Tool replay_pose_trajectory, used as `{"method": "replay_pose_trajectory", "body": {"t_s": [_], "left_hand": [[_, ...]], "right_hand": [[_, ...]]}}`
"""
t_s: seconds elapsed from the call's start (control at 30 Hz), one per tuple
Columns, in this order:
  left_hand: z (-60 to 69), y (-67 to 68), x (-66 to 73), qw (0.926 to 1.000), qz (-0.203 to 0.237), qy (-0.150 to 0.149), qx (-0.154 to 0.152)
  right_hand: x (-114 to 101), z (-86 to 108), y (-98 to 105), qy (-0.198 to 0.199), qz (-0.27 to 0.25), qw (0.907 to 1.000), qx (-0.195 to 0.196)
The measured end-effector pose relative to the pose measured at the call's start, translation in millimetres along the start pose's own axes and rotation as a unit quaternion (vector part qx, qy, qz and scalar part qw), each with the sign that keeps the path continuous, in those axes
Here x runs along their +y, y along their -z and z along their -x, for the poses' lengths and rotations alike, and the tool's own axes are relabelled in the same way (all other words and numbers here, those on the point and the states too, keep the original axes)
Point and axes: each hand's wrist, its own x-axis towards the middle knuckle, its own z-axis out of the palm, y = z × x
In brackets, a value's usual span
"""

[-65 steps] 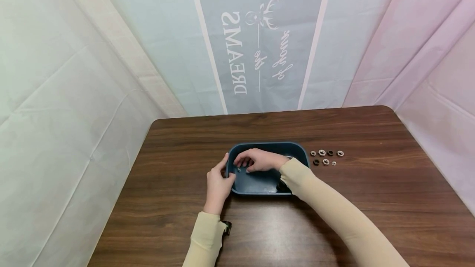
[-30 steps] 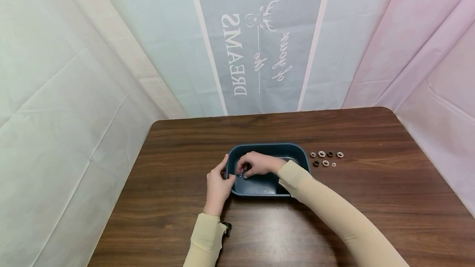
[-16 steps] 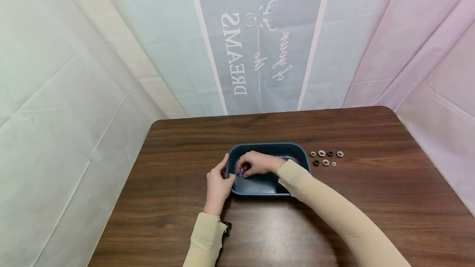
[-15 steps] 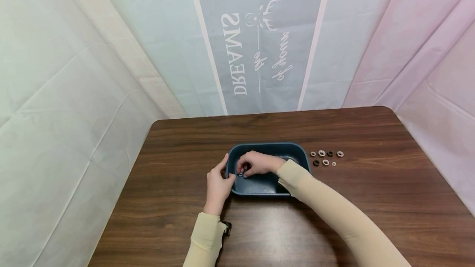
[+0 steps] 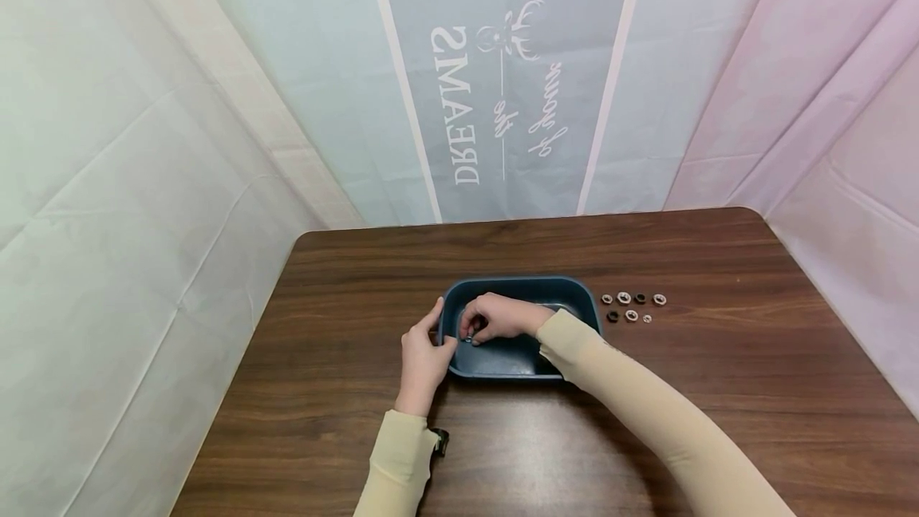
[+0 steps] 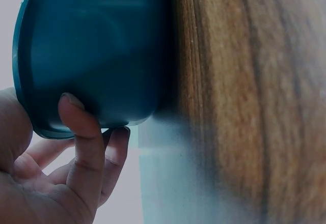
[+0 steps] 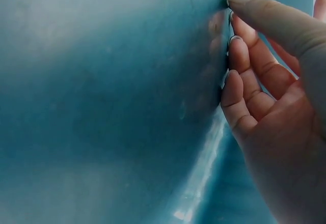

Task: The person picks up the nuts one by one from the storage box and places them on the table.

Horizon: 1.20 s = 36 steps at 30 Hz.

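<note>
A dark blue plastic tray (image 5: 502,372) stands on the wooden table. My left hand (image 5: 425,357) grips its left end, the thumb over the rim and the fingers against the outer wall, as the left wrist view shows the fingers (image 6: 84,158) there. Inside the tray, my right hand (image 5: 502,317) reaches down near the left end, its fingers curled. Between thumb and fingertips it pinches a small shiny nut (image 5: 468,339) at the tray floor. In the right wrist view the thumb (image 7: 270,18) and fingertips touch the floor, and the nut is mostly hidden.
To the right of the tray, several nuts lie in two rows: silver ones, such as the large nut (image 5: 624,298), and black ones, such as the black nut (image 5: 613,316). The brown table (image 5: 345,294) extends around the tray. A printed curtain (image 5: 502,102) hangs behind it.
The right hand has lowered slightly inside the tray and its fingers have closed on the small nut, which lay uncovered before. During the last second it has stayed almost still, as has the left hand.
</note>
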Motion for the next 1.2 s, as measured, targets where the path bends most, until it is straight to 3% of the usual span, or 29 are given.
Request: {"method": "replay_pose_trajectory", "body": {"t_s": [0.73,1.2], "left_hand": [[0.9,-0.6,0.8,1.0000,0.000,0.001,0.001],[1.2,-0.2,1.1,1.0000,-0.006,-0.008,0.000]], "right_hand": [[0,1.7,2,-0.002,0.002,1.0000,-0.006],[-8,7.1,11,-0.012,-0.011,0.9998,0.014]]}}
